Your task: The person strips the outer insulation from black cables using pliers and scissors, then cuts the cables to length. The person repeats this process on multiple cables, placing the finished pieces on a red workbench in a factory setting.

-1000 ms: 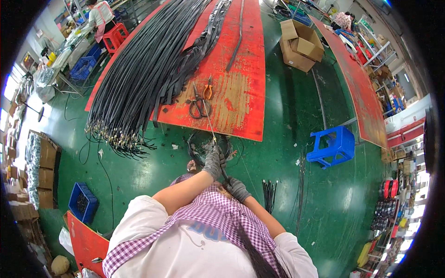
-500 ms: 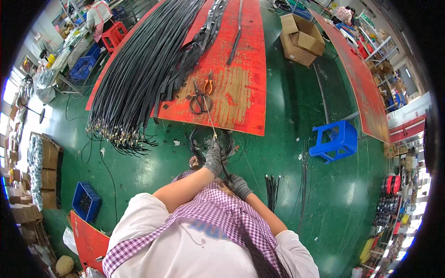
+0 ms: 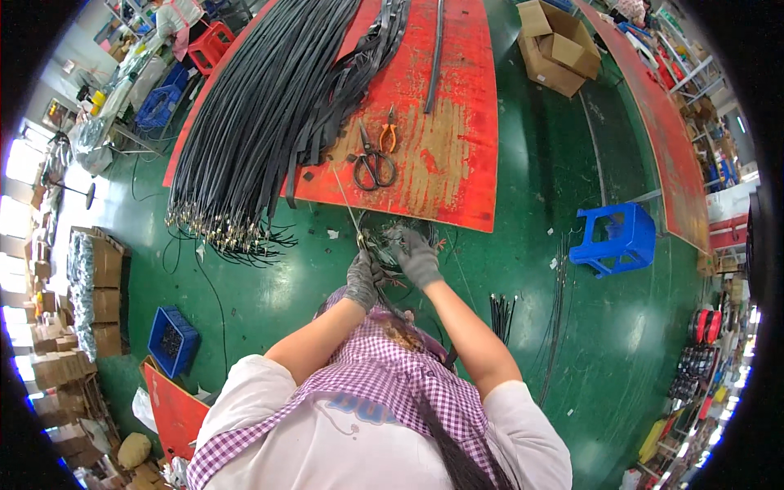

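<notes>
- While both gloved hands are working just below the near edge of the red workboard (image 3: 457, 163), the left hand (image 3: 362, 280) is closing around a thin wire (image 3: 346, 204) that is running up and away from it over the board edge.
- Right hand (image 3: 416, 256) is sitting just beside the left, fingers curled down into a tangle of dark wires (image 3: 400, 233) right ahead of the hands; can't tell if it is actually gripping any.
- Scissors (image 3: 371, 167) are lying on the board just beyond the hands, orange-handled pliers (image 3: 389, 131) touching or nearly touching them, a bit further out.
- Big bundle of long black cables (image 3: 261, 122) is spreading across the board ahead and to the left of the left hand, metal ends hanging off the near edge.
- Blue plastic stool (image 3: 616, 237) is standing on the green floor (image 3: 245, 286) well to the right of the right hand.
- Small bunch of black rods (image 3: 502, 314) is lying on the floor near the right forearm.
</notes>
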